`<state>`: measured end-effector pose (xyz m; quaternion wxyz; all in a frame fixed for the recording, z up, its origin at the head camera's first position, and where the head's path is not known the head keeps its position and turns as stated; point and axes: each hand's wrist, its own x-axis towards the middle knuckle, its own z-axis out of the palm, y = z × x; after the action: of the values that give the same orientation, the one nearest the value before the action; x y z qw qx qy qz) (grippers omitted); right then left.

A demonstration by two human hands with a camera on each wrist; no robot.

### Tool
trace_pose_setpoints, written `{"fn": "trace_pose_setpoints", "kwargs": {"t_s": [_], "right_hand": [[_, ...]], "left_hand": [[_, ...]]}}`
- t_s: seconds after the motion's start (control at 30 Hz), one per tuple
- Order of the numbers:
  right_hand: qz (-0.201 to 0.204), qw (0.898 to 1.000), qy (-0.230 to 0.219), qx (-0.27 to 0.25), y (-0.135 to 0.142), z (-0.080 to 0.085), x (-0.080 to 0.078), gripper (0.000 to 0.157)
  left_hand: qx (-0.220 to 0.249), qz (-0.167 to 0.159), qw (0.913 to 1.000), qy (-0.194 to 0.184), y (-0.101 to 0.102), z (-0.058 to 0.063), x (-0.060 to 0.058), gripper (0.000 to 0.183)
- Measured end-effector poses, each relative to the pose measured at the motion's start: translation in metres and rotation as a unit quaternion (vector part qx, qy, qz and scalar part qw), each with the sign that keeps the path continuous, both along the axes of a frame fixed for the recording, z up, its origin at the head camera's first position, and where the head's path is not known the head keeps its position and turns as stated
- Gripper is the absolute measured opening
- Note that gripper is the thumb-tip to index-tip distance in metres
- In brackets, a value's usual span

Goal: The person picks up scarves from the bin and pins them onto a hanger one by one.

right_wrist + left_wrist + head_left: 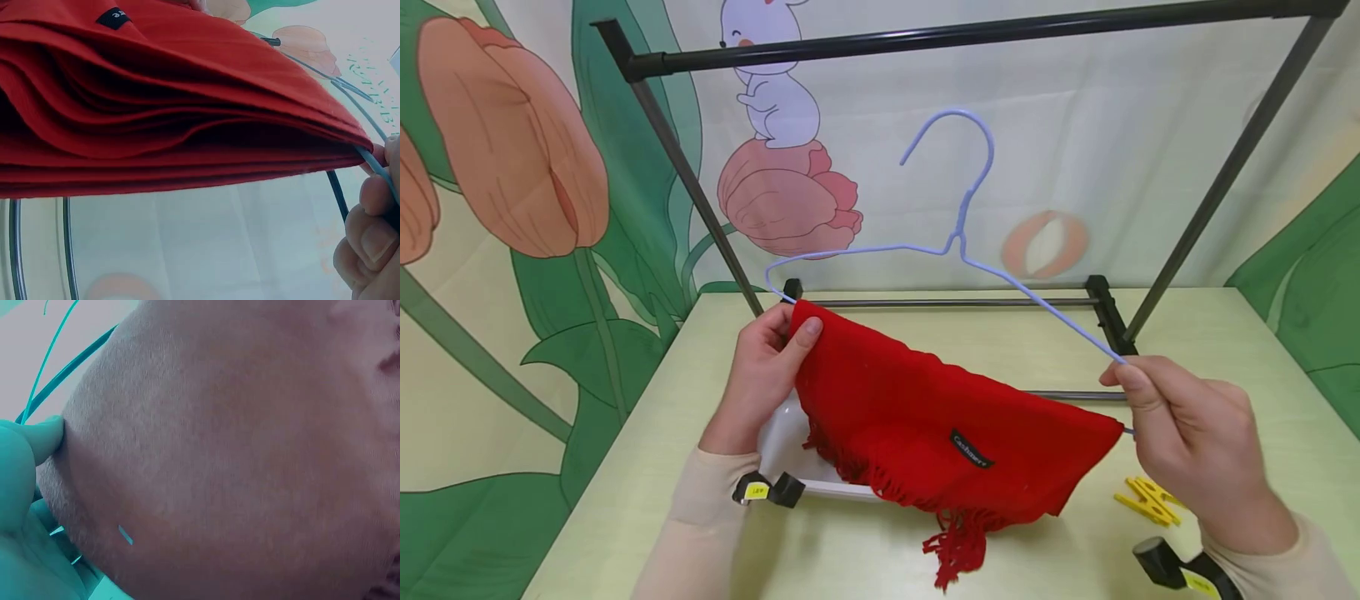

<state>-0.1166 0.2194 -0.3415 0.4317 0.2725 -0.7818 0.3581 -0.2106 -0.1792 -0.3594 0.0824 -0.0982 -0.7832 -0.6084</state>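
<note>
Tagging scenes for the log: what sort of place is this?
Probably a staged indoor tabletop set: a backdrop printed with tulips and a rabbit behind a pale table, and a black rack standing on that table.

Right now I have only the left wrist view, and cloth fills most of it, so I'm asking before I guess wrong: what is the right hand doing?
Observer: The right hand pinches the pale blue hanger at its right side, close to the end of the red cloth.
Operator: Is the hanger hung on anything up top?
Observer: No, its hook shows below the black top bar, not over it.
Operator: Anything loose near that right hand?
Observer: Yes, yellow clips lie on the table, to the lower left of that hand in the head view.
</note>
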Motion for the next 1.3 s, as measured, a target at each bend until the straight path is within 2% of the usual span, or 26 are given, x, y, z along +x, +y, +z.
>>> {"fn": "trace_pose_setpoints", "kwargs": {"t_s": [0.17, 0.3, 0.43, 0.5, 0.6, 0.7, 0.77, 0.83, 0.9, 0.97, 1.07, 1.17, 1.3], "right_hand": [[0.012, 1.000, -0.022, -0.005, 0.007, 0.000, -0.002, 0.043], [0.023, 0.999, -0.031, -0.015, 0.015, 0.002, -0.010, 0.037], [0.022, 0.999, -0.040, -0.012, 0.023, 0.006, -0.017, 0.035], [0.020, 0.999, -0.046, -0.006, 0.027, 0.010, -0.020, 0.034], [0.033, 0.999, -0.043, -0.005, 0.032, 0.015, -0.025, 0.030], [0.058, 0.998, -0.034, -0.020, 0.035, 0.018, -0.030, 0.027], [0.068, 0.997, -0.029, -0.029, 0.037, 0.020, -0.032, 0.026], [0.070, 0.997, -0.027, -0.034, 0.038, 0.022, -0.033, 0.026], [0.065, 0.997, -0.029, -0.031, 0.041, 0.024, -0.033, 0.026], [0.054, 0.998, -0.033, -0.028, 0.043, 0.026, -0.033, 0.026], [0.046, 0.997, -0.054, -0.021, 0.048, 0.028, -0.035, 0.022], [0.039, 0.994, -0.103, -0.024, 0.057, 0.028, -0.034, 0.015], [0.047, 0.978, -0.192, -0.060, 0.072, 0.029, -0.029, 0.020]], "left_hand": [[-0.051, 0.002, 0.9980, 0.039, -0.007, 0.005, 0.000, 0.031], [-0.078, 0.032, 0.9919, 0.096, -0.014, 0.016, -0.003, 0.032], [-0.109, 0.056, 0.9783, 0.167, -0.017, 0.031, -0.007, 0.028], [-0.138, 0.053, 0.9668, 0.208, -0.018, 0.040, -0.010, 0.027], [-0.187, 0.022, 0.9448, 0.269, -0.021, 0.056, -0.016, 0.021], [-0.220, -0.033, 0.9205, 0.321, -0.028, 0.072, -0.023, 0.037], [-0.225, -0.084, 0.9105, 0.337, -0.032, 0.081, -0.027, 0.045], [-0.227, -0.135, 0.9042, 0.335, -0.033, 0.087, -0.029, 0.049], [-0.223, -0.170, 0.9026, 0.327, -0.032, 0.089, -0.030, 0.047], [-0.220, -0.184, 0.9018, 0.323, -0.029, 0.089, -0.029, 0.046], [-0.219, -0.166, 0.8995, 0.340, -0.023, 0.087, -0.024, 0.048], [-0.215, -0.145, 0.8993, 0.352, -0.017, 0.084, -0.018, 0.049], [-0.199, -0.131, 0.9017, 0.361, -0.011, 0.082, -0.015, 0.046]]}}
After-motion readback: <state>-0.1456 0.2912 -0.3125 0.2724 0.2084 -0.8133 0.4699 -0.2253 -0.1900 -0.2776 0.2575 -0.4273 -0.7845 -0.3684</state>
